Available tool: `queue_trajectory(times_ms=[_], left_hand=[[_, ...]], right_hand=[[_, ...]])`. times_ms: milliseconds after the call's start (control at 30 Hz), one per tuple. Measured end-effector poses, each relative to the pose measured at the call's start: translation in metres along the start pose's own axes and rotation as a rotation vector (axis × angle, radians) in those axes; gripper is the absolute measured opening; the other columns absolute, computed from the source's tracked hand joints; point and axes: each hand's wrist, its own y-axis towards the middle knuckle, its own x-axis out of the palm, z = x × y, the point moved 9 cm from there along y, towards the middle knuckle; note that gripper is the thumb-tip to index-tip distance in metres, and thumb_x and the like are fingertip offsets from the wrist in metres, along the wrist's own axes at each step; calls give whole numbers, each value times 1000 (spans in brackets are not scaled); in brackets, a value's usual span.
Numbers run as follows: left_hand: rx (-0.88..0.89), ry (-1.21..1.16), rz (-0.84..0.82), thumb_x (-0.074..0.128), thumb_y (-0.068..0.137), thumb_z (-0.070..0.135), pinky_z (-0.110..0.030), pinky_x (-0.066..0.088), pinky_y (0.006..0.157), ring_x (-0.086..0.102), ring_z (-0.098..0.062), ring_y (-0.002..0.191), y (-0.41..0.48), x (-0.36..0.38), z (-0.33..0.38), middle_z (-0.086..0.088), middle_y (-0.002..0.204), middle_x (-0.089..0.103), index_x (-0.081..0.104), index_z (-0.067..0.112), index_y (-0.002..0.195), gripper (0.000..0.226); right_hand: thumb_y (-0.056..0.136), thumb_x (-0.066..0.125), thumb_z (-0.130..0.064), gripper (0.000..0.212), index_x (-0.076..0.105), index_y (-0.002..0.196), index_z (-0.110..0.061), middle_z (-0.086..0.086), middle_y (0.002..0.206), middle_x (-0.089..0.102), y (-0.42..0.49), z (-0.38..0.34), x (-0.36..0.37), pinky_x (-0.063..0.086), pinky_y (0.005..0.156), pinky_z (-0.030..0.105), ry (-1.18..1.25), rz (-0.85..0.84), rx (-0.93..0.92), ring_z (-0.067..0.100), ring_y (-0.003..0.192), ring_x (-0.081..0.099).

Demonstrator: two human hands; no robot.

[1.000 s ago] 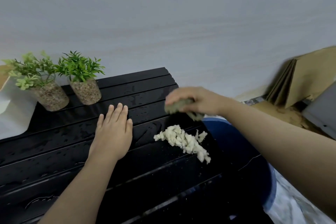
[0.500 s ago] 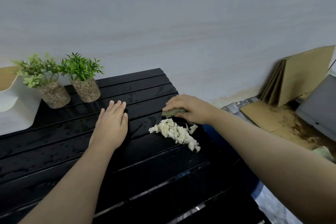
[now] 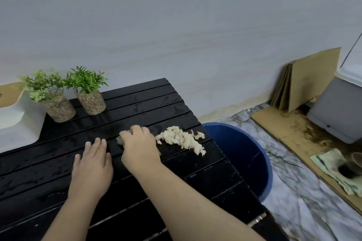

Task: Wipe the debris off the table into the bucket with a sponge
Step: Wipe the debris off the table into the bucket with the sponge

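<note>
Debris (image 3: 181, 139) lies just right of the right hand (image 3: 139, 147), its grip clamped on the sponge (image 3: 119, 140).

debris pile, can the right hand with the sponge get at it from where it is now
Probably yes. The right hand presses the sponge on the table just left of the debris pile, with only bare slats between them. The left hand rests clear, and the bucket waits beyond.

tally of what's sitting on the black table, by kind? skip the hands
Potted plants: 2
White container: 1
Debris pile: 1
Sponge: 1, mostly hidden under the right hand
Total: 5
</note>
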Motion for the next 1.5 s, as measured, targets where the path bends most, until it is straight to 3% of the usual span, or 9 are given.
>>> queue_trajectory(times_ms=[233, 633, 800, 933, 1033, 1100, 1200, 1267, 1500], left_hand=[[-1, -72, -7, 31, 97, 19, -42, 3, 118, 6, -18, 146, -7, -3, 14, -3, 155, 21, 28, 12, 143, 47], [47, -192, -49, 29, 98, 20, -38, 0, 118, 5, -13, 145, -23, 17, 59, 1, 155, 20, 27, 15, 144, 47], [73, -216, -29, 30, 98, 21, -36, -1, 118, 5, -12, 145, -24, 12, 65, 1, 155, 22, 28, 16, 144, 46], [59, -100, -36, 26, 98, 29, -38, 0, 118, 2, -12, 145, -27, 15, 61, 5, 156, 18, 24, 21, 145, 48], [44, -56, -47, 23, 98, 32, -38, -1, 118, 0, -11, 145, -30, 20, 60, 7, 156, 14, 22, 23, 145, 48], [31, -97, -33, 23, 98, 31, -39, 1, 118, 3, -12, 145, -32, 18, 63, 5, 156, 17, 24, 22, 144, 47], [11, -169, -8, 25, 98, 27, -39, 2, 118, 7, -13, 145, -33, 14, 70, 3, 155, 23, 29, 19, 143, 46], [38, -177, -15, 25, 98, 26, -39, 3, 118, 7, -14, 145, -35, 18, 85, 2, 154, 23, 29, 18, 143, 46], [126, -47, -50, 16, 98, 32, -37, -4, 119, -5, -9, 145, -43, 41, 123, 9, 157, 6, 14, 22, 147, 50]], right_hand=[[81, 49, 0, 33, 48, 113, -6, 16, 118, 45, 2, 33, -23, 32, 94, 40, -90, 63, 165, 33, 106, 38], [79, 48, 4, 32, 51, 110, -5, 16, 116, 47, -11, 81, -55, 33, 86, 37, -106, 118, 192, 33, 102, 41], [74, 53, 8, 32, 60, 104, -2, 20, 111, 54, -20, 69, -69, 40, 80, 43, 26, 229, 50, 38, 101, 47], [83, 55, -12, 25, 58, 107, -6, 18, 114, 53, -53, 43, -57, 42, 89, 51, -15, 124, -83, 37, 108, 44], [89, 43, -40, 37, 52, 121, -23, 14, 131, 47, -75, 47, -47, 25, 105, 57, -105, 82, -88, 36, 127, 36], [91, 45, -30, 32, 51, 121, -25, 15, 132, 46, -76, 53, -50, 25, 105, 57, -76, 81, -109, 38, 128, 35], [82, 52, -11, 30, 59, 111, -16, 19, 116, 53, -68, 62, -60, 44, 89, 54, -53, 118, -140, 40, 108, 47], [81, 52, -6, 31, 61, 110, -14, 20, 114, 54, -61, 78, -65, 45, 85, 50, -31, 117, -106, 39, 103, 48], [90, 48, -5, 35, 55, 122, -17, 12, 134, 43, -43, 134, -92, 37, 97, 43, -74, 76, -49, 31, 119, 37]])
